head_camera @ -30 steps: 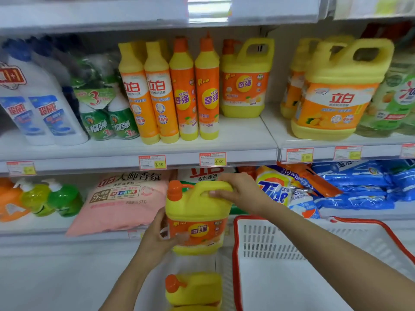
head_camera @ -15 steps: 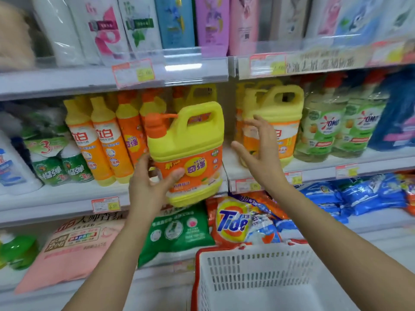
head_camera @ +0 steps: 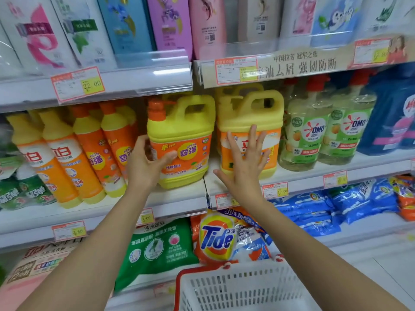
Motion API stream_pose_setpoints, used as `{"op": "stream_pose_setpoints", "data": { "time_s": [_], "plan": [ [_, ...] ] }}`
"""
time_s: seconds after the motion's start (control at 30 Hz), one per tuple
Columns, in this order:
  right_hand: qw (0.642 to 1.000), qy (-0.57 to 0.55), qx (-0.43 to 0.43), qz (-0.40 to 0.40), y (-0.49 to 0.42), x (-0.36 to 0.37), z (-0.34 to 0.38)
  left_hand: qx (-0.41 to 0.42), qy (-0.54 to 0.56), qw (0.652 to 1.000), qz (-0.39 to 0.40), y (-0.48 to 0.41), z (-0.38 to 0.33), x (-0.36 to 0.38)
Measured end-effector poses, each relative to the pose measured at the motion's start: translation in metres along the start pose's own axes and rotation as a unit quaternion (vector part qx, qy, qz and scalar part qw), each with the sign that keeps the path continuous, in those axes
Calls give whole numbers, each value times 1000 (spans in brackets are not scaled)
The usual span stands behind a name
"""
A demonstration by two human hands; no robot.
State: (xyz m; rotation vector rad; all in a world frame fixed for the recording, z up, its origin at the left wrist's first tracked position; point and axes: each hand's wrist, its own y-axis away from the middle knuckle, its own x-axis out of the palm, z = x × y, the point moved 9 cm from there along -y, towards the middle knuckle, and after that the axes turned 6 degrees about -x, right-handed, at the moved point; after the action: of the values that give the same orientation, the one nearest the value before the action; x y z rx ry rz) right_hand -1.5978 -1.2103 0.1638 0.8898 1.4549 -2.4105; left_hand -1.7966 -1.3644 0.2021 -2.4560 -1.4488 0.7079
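Our left hand [head_camera: 146, 163] curls round the yellow jug [head_camera: 186, 133], thumb across its label; the jug sits just right of it, near the shelf edge [head_camera: 184, 198]. Further right, our right hand [head_camera: 243, 162] is spread, holding nothing, before a second jug [head_camera: 249, 117]. Released early, the yellow jug could tip off.

Left hand [head_camera: 146, 163] in a curled grip, right hand [head_camera: 244, 160] flat and upright (fingers spread).
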Motion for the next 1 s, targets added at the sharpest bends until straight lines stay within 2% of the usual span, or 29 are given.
{"op": "stream_pose_setpoints", "data": {
  "time_s": [0.1, 0.27, 0.33, 0.4, 0.47, 0.57, 0.6, 0.67, 0.73, 0.8, 0.87, 0.93, 1.0],
  "plan": [
    [1000, -5, -5, 6, 1, 1, -3, -28, 12, 1000, 4, -10, 16, 6],
    [1000, -2, -10, -1, 0, 2, -4, -60, 23, 996, 57, -25, 29, 22],
    [1000, -6, -8, -13, 0, 1, -3, -30, -43, 998, 42, -31, 24, 23],
    [1000, -6, -9, -21, 1, 2, 0, 7, -169, 986, -5, -34, 20, 20],
    [999, -12, -43, -27, 6, 4, 13, 21, -235, 972, -24, -29, 18, 19],
    [984, -87, -154, -26, 18, 9, 55, 59, -206, 977, 1, -9, 18, 17],
    [976, -133, -174, -2, 24, 15, 69, 77, -191, 979, 2, 3, 19, 10],
    [957, -219, -165, 95, 40, 38, 96, 102, -165, 981, 4, 32, 28, -15],
    [930, -251, -141, 228, 70, 70, 126, 106, -176, 978, 23, 68, 54, -48],
    [883, -247, -142, 372, 120, 109, 158, 80, -193, 977, 37, 112, 91, -88],
    [820, -224, -155, 504, 184, 144, 184, 16, -186, 981, 43, 160, 139, -127],
    [764, -177, -162, 599, 249, 172, 198, -107, -186, 974, 74, 209, 200, -153],
    [720, -129, -152, 665, 300, 190, 204, -260, -181, 938, 142, 258, 258, -163]
  ]
}}
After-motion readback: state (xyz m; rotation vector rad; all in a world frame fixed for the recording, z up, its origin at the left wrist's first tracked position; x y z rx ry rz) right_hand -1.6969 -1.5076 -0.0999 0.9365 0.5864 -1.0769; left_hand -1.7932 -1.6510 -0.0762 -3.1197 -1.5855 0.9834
